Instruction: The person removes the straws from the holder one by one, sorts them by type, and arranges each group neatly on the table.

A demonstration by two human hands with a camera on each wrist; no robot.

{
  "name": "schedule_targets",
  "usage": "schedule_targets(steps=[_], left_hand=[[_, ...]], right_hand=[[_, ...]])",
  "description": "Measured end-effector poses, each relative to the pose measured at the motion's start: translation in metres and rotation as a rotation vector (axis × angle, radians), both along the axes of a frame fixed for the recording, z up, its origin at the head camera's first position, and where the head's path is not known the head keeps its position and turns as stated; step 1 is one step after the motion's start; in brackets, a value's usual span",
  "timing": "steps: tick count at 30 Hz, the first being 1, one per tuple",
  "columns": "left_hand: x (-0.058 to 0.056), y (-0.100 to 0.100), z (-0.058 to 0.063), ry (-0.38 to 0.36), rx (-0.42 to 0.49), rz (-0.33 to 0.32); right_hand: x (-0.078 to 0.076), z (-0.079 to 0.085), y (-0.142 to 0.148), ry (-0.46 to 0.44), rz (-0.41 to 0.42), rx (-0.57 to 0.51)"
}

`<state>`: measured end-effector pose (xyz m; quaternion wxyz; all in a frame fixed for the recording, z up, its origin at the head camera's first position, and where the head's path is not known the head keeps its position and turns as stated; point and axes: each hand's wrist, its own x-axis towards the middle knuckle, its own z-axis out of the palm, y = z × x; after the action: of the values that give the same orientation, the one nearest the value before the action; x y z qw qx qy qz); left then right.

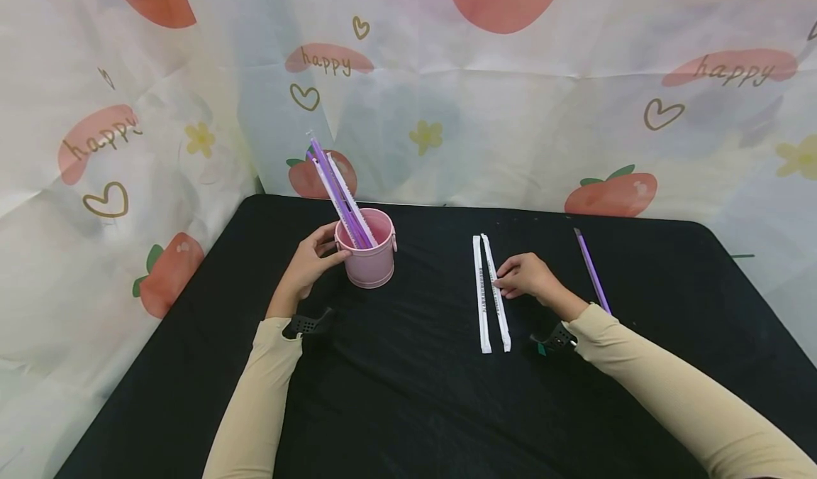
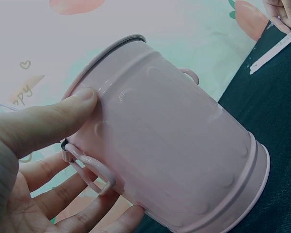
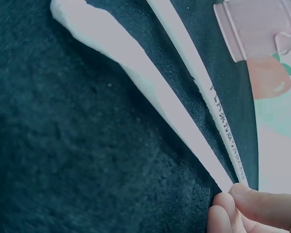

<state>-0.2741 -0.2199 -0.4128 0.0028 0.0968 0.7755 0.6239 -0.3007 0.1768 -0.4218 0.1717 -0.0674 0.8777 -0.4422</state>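
Observation:
A small pink metal bucket (image 1: 371, 269) stands on the black cloth at centre left, several purple and white-wrapped straws (image 1: 342, 199) leaning in it. My left hand (image 1: 311, 260) holds its left side near the rim; the left wrist view shows the thumb (image 2: 82, 104) on the wall and the other fingers by a small loop handle (image 2: 94, 170). To the right, two paper-wrapped straws lie side by side. My right hand (image 1: 528, 278) pinches the right-hand wrapped straw (image 1: 503, 323) between thumb and finger, close to the left-hand wrapped straw (image 1: 481, 301), which has printing along it.
A purple straw (image 1: 591, 270) lies farther right, partly hidden behind the right forearm. The black cloth (image 1: 434, 408) covers the table up to its back edge. Behind it hangs a pale curtain (image 1: 510, 124) with fruit, hearts and lettering.

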Motion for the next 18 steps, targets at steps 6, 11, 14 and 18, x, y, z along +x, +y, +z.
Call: schedule_targets(steps=[6, 11, 14, 18], left_hand=[[0.000, 0.000, 0.000, 0.004, 0.001, -0.001], [-0.001, 0.001, 0.000, -0.002, 0.002, 0.000], [0.000, 0.001, 0.000, -0.008, 0.004, 0.005], [0.000, 0.000, 0.000, -0.012, 0.004, 0.007]], right_hand=[[0.000, 0.002, 0.000, -0.007, 0.014, -0.004], [-0.001, 0.005, 0.002, -0.039, 0.025, 0.009], [-0.001, 0.008, 0.002, -0.067, 0.040, 0.007], [-0.002, 0.012, 0.004, -0.105, 0.061, 0.013]])
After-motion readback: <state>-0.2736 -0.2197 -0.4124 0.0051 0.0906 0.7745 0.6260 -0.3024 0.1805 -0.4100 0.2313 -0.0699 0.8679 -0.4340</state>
